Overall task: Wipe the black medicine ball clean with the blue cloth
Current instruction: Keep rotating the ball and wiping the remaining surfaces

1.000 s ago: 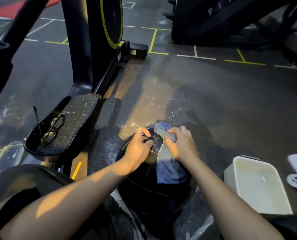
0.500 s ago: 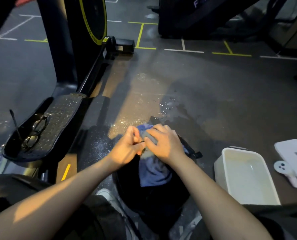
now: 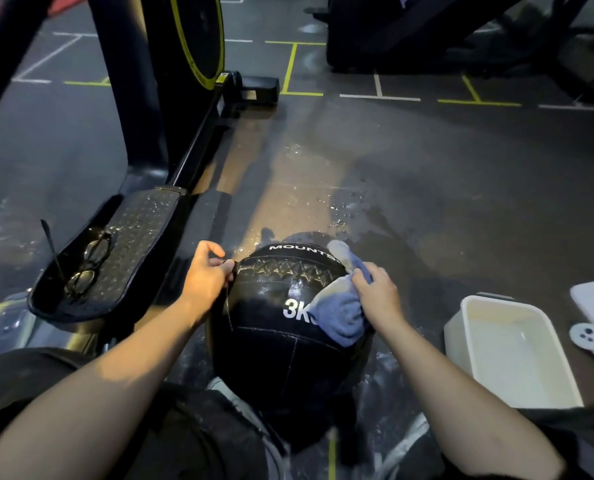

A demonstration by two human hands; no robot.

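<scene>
The black medicine ball rests on the wet floor between my knees, showing white "MOUNTS" lettering, a laced seam and "3K". My left hand grips a strap or seam edge on the ball's upper left side. My right hand presses the blue cloth against the ball's upper right side, and the cloth covers part of the weight mark. The cloth's far end pokes up past my fingers.
A white plastic tub holding cloudy water stands on the floor to the right, with a white object beyond it. A black exercise machine's footplate lies at left with eyeglasses on it. Water is spattered on the dark floor ahead.
My hands were together at the top of the ball; they have parted, the left to the left side, the right with the cloth to the right. The ball's lettering and seam now show.
</scene>
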